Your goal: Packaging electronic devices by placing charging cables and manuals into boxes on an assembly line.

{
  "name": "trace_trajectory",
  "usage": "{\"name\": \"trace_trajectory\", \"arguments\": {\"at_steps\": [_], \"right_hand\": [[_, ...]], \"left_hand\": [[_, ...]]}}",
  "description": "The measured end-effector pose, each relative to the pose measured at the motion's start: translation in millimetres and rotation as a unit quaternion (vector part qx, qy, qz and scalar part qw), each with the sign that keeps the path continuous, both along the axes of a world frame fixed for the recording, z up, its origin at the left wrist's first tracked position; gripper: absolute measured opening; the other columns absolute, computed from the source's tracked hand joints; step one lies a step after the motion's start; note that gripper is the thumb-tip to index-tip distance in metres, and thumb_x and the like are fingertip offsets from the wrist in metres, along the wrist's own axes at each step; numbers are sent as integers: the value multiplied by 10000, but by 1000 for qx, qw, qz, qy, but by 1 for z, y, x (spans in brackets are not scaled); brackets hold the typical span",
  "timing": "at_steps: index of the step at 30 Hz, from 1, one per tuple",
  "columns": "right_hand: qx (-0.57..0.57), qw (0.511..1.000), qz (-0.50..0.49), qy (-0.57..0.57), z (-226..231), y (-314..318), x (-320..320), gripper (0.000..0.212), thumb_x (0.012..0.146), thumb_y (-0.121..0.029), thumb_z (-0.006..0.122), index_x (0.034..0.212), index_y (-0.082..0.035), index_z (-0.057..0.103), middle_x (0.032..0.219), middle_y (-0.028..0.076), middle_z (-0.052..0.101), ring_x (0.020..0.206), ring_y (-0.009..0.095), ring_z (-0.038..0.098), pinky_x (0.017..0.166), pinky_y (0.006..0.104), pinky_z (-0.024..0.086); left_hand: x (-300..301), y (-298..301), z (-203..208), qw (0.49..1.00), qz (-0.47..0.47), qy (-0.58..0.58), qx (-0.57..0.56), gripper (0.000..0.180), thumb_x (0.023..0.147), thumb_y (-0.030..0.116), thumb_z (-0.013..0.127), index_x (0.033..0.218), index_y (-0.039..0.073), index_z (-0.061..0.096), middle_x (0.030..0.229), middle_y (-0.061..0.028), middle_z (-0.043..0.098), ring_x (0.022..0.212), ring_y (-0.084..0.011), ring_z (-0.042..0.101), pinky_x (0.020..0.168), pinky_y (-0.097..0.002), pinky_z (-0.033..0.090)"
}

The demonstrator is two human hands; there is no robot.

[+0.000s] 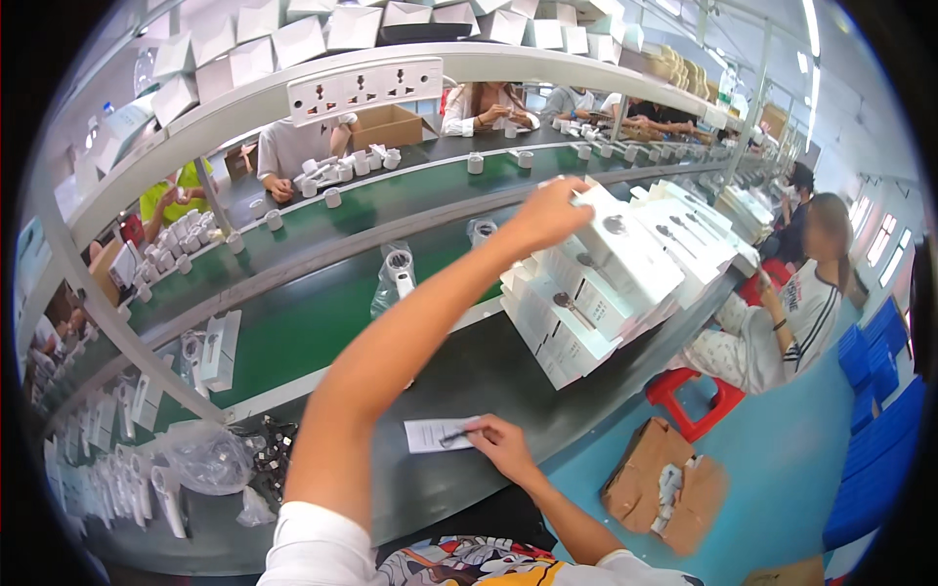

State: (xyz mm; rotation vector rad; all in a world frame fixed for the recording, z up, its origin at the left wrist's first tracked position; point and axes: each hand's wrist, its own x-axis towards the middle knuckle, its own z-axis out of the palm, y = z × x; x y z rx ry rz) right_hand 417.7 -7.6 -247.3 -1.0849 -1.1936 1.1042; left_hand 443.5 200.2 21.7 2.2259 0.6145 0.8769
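Observation:
My left hand (555, 211) reaches far forward, its fingers closed on the upper edge of a white box (630, 249) on top of a stack. The box's front carries a picture of a dark round-headed device. Below and beside it stand more white printed boxes (562, 327). My right hand (503, 447) is low over the dark worktable (459, 366), its fingers pinching the right edge of a white leaflet (422, 437). A small dark slender item (453, 439) lies across the leaflet by the fingertips; its kind is unclear.
A green conveyor (293, 337) carries bagged white handheld devices (399, 272). At left are a clear plastic bag (207, 459) and a pile of small black parts (274, 451). A red stool (696, 405), an open carton (650, 469) and a seated co-worker (782, 322) are at right.

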Motion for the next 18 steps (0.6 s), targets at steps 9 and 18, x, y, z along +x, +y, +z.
{"name": "trace_trajectory", "arguments": {"at_steps": [9,18], "right_hand": [[6,939,255,231,62,-48,90,125,803,39,633,926,35,653,1039,134,612,983,213,586,878,315,449],[-58,989,32,132,56,19,53,132,835,14,612,967,5,620,935,42,623,869,104,571,802,235,436]], "left_hand": [[-204,-106,-52,902,-53,362,229,550,736,516,693,899,1,590,930,-185,516,890,-315,501,759,-424,397],[-236,-189,-159,939,39,297,170,687,728,359,732,1217,-61,496,1249,-256,460,1116,-400,445,959,-482,365]]}}
